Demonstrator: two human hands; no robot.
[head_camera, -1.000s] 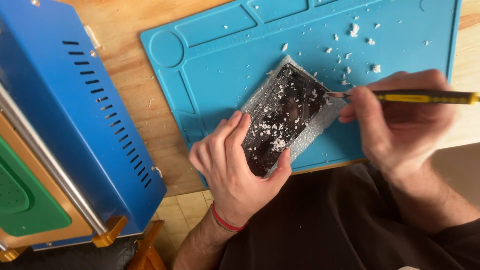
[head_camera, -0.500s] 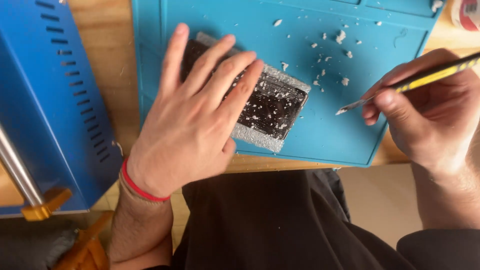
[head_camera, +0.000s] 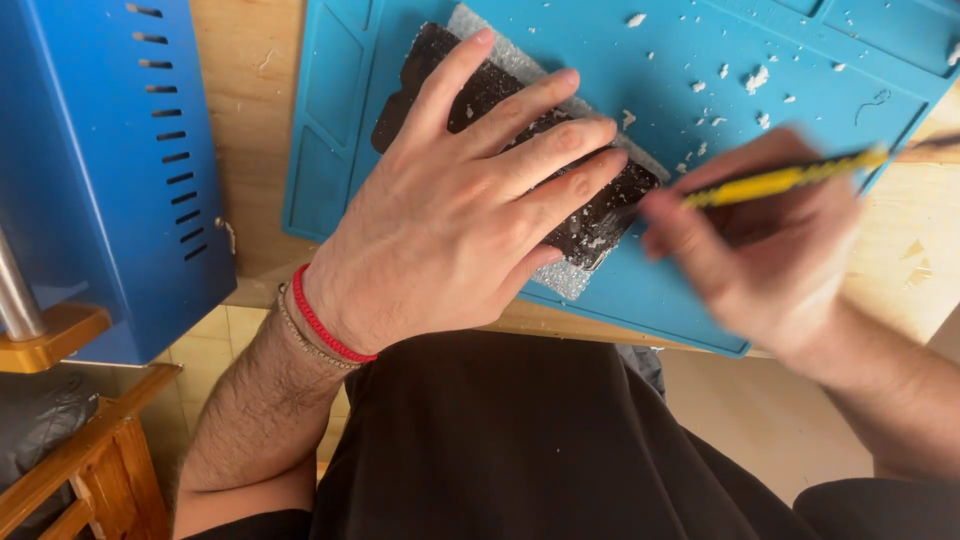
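Observation:
A black phone screen panel, speckled with white flakes, lies on a silver foil sheet on the blue work mat. My left hand lies flat on top of the panel, fingers spread, pressing it down; a red cord bracelet circles the wrist. My right hand, blurred by motion, grips a yellow-and-black handled blade tool. Its metal tip touches the panel's right end, just beside my left fingertips.
White scrapings are scattered over the mat's upper right. A blue metal machine with vent slots stands at the left, on a wooden frame. The wooden bench top shows between machine and mat. My dark-clothed lap fills the bottom.
My left hand has slid further over the panel and flattened on it. My right hand has brought the tool's tip back from the mat to the panel's right end.

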